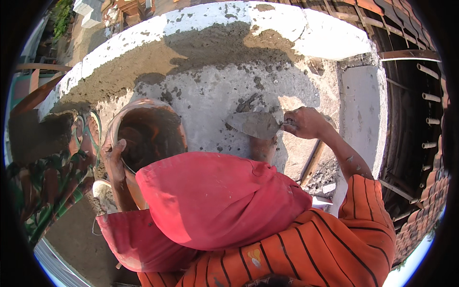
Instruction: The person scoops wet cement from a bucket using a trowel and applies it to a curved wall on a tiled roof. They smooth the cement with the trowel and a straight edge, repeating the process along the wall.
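Observation:
My left hand [114,157] grips the rim of a round bucket [180,125], its thumb over the edge. The bucket leans toward me, and its inside is dark and smeared. In my right hand [306,123] is a trowel [254,124], the fingers closed round its handle. The grey blade points left, low over the pale, mortar-spattered surface [205,105]. A small dark clump of mortar [249,103] lies just beyond the blade. Wet mortar [215,45] coats part of the white curved wall [330,36] ahead. Red cloth [215,201] covers the lower middle of the view.
Another person's camouflage clothing [52,191] shows at the left, close to the bucket. A pale upright slab [359,110] stands at the right, with roof tiles [425,225] and pipe ends past it. A thin wooden strip [311,161] lies below my right hand. White blocks [91,12] sit far left.

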Demonstrator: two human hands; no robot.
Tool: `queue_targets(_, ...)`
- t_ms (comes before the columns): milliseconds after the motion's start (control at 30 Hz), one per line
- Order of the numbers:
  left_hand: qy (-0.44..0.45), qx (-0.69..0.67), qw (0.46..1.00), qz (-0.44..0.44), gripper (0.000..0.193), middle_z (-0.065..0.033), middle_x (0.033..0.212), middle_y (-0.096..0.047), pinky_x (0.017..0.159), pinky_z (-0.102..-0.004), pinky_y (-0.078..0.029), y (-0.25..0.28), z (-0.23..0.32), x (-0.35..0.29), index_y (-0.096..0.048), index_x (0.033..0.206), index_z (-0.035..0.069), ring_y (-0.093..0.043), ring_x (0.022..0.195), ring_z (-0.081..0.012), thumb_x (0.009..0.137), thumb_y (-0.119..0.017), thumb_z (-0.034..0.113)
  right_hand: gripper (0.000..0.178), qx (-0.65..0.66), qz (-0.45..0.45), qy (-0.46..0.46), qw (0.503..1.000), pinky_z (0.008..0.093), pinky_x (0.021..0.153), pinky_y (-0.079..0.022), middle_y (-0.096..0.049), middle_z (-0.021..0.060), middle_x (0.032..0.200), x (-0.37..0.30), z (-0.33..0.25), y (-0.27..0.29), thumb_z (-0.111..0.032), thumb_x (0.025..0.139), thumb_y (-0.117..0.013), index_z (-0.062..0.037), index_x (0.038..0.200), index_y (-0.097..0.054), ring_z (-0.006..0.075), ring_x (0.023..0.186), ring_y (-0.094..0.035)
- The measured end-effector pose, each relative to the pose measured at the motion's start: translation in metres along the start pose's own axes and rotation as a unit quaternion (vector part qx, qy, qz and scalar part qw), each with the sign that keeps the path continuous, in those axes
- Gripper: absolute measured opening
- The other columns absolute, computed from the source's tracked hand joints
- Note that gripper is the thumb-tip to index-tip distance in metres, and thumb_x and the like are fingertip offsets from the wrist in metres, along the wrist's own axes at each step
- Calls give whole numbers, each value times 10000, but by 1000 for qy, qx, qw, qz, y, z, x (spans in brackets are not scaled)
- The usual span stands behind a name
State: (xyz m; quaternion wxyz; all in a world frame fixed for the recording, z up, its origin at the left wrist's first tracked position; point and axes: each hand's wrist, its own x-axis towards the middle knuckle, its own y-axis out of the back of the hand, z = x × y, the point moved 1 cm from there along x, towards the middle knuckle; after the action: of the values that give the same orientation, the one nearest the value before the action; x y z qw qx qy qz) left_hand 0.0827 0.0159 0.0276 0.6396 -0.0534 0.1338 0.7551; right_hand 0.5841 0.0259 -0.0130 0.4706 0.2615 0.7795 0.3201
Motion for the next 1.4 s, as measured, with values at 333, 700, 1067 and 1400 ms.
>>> queue_targets(333,44,45,998,32,504,-97,1065,-610,851,-254,-448,19,-17,0,-516,1253,-77,-573,966,-139,798,-573,130,396,1,213,-6,977,465,716,-520,-653,177,1000,20,41,14,-334,873,-549,-116,1198,-489,368,850,-644)
queue_targets(700,-18,51,998,23,502,-70,1111,-616,877,-251,-415,9,6,-6,-564,1231,-49,-560,949,-129,754,-575,106,357,40,242,45,968,461,696,-492,-617,194,900,8,25,43,-209,854,-522,-83,1183,-462,401,778,-614)
queue_targets(1067,-116,29,993,-6,485,-79,1155,-619,964,-279,-377,-22,3,11,-585,1213,-37,-538,1067,-147,732,-578,23,379,-149,103,276,944,427,677,-533,-622,191,986,135,-209,11,-208,902,-468,-51,1247,-477,317,799,-667)
queue_targets(1400,-53,-87,995,-20,533,-101,1159,-620,983,-293,-358,7,10,14,-565,1228,-52,-558,1067,-168,734,-611,143,455,-205,46,313,926,420,671,-530,-619,170,1092,133,-236,29,-139,875,-478,-65,1323,-441,295,807,-677)
